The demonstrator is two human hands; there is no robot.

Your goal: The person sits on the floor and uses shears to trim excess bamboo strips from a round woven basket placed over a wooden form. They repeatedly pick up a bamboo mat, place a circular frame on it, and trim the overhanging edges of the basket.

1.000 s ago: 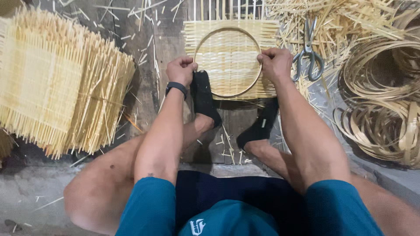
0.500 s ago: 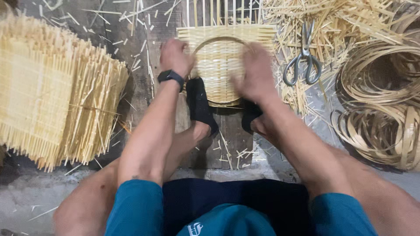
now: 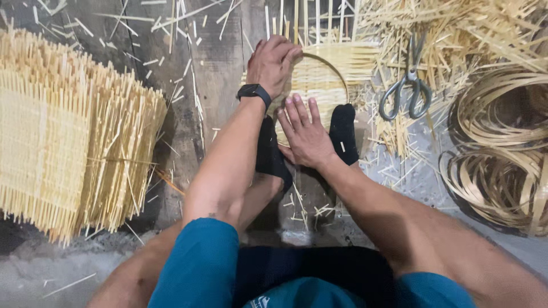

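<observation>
A square woven bamboo mat lies on the floor in front of me, with a thin round bamboo hoop lying on it. My left hand, a black watch on its wrist, curls its fingers over the hoop's far left rim. Flat on the near part of the mat rests my right hand, fingers spread and holding nothing. My two feet in black socks press on the mat's near edge, one on each side of the right hand.
A thick stack of woven bamboo mats stands at the left. Grey-handled scissors lie to the right of the mat among loose splints. Coils of bamboo strip fill the right side.
Both hands have left the hoop's sides. The left went to the far left rim. The right came back and lies flat on the near part of the mat.
</observation>
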